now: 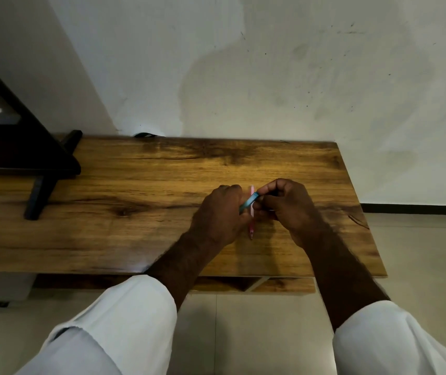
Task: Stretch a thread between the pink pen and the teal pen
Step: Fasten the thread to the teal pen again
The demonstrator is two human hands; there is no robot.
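Note:
A pink pen (pixel 251 209) lies lengthwise on the wooden table (pixel 135 185), tip pointing toward me. A teal pen (pixel 249 202) slants across it, held between both hands. My left hand (pixel 219 212) is closed at the teal pen's lower end, beside the pink pen. My right hand (pixel 284 203) pinches the teal pen's upper end with its fingertips. I cannot make out any thread; it is too thin or hidden by the fingers.
A dark stand with angled legs (pixel 40 169) occupies the table's left part. A white wall rises behind the table. The table's right edge (pixel 362 212) drops to a tiled floor. A lower shelf (pixel 257 284) sits under the front edge.

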